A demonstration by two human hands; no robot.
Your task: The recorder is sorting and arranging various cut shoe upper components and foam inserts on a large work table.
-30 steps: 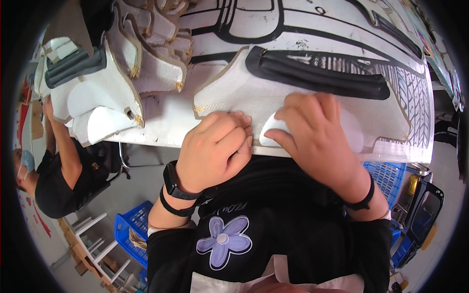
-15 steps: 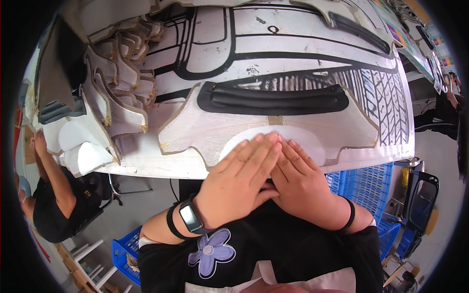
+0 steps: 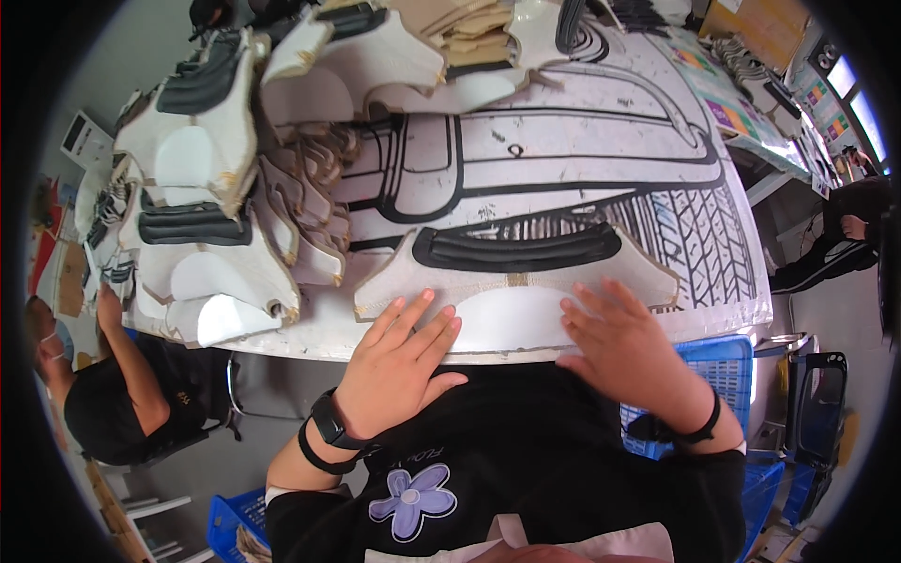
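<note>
In front of me lies a cream fabric panel [image 3: 385,288] with brown cut edges. A black padded strip [image 3: 516,249] runs along its far side, and a smooth white rounded patch [image 3: 507,317] sits at its near middle. My left hand [image 3: 399,366] rests open at the panel's near left, fingers apart, by the patch's left edge. At the patch's right edge my right hand [image 3: 631,347] is open too, fingers spread over the panel. Neither hand grips anything. The hands hide the panel's two near corners.
Stacked similar panels [image 3: 202,267] fill the table's left, with more [image 3: 404,56] at the back. The white table [image 3: 544,131] bears black line drawings. Blue crates [image 3: 709,361] stand below its near edge. A seated person [image 3: 117,394] works at the far left; another person [image 3: 831,244] is at right.
My hands have moved apart, from together on the white patch to its left and right sides. The view has tilted up and shows more of the stacks.
</note>
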